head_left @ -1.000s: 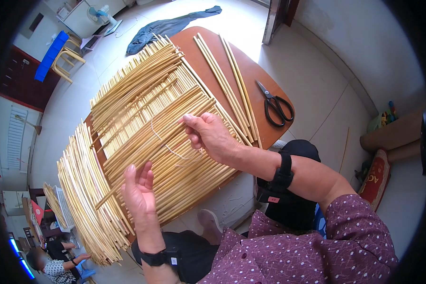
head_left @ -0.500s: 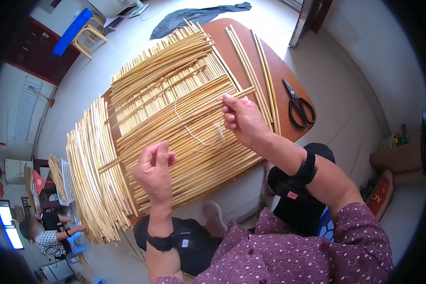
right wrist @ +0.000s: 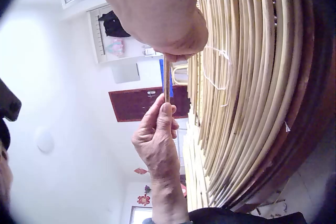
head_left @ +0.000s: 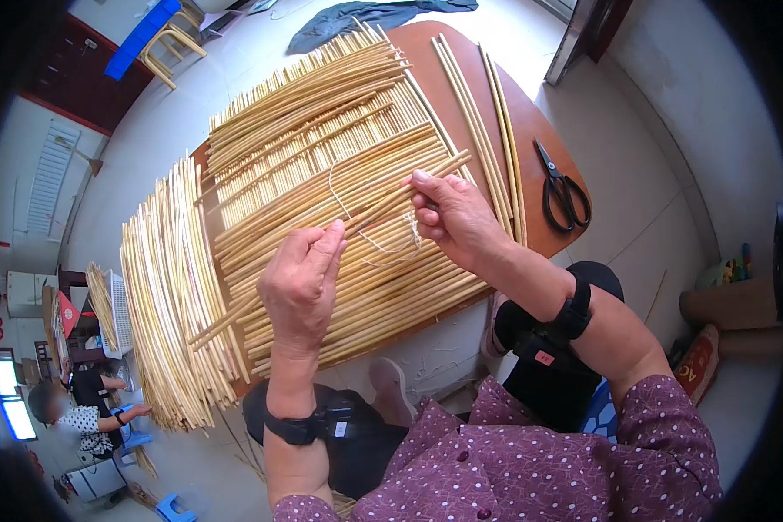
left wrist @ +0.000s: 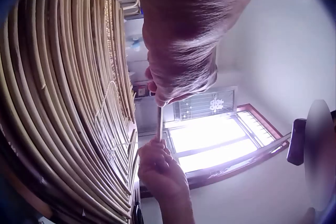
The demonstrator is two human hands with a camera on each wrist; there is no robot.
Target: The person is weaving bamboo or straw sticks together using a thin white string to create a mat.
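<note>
Both hands hold one long straw-coloured stalk (head_left: 380,210) above a table covered with similar stalks. My left hand (head_left: 300,283) pinches it between thumb and fingers. Farther along, my right hand (head_left: 461,217) grips it near its right end, the other fingers curled. In the left wrist view the stalk (left wrist: 159,124) spans the gap between both hands; the right wrist view also shows the stalk (right wrist: 167,79) stretched between them. Beneath lies a row of stalks (head_left: 322,304) side by side, with a loose white string (head_left: 348,211) across them.
Black-handled scissors (head_left: 564,200) lie on the brown table (head_left: 539,248), right of a few separate stalks (head_left: 474,113). A bundle of stalks (head_left: 161,287) overhangs the left edge. More stalks (head_left: 304,104) are piled at the back. Another person (head_left: 83,418) sits far left.
My left hand, open beside the stalk a second ago, has closed and moved up to pinch it. The right hand keeps its grip. The head view has shifted.
</note>
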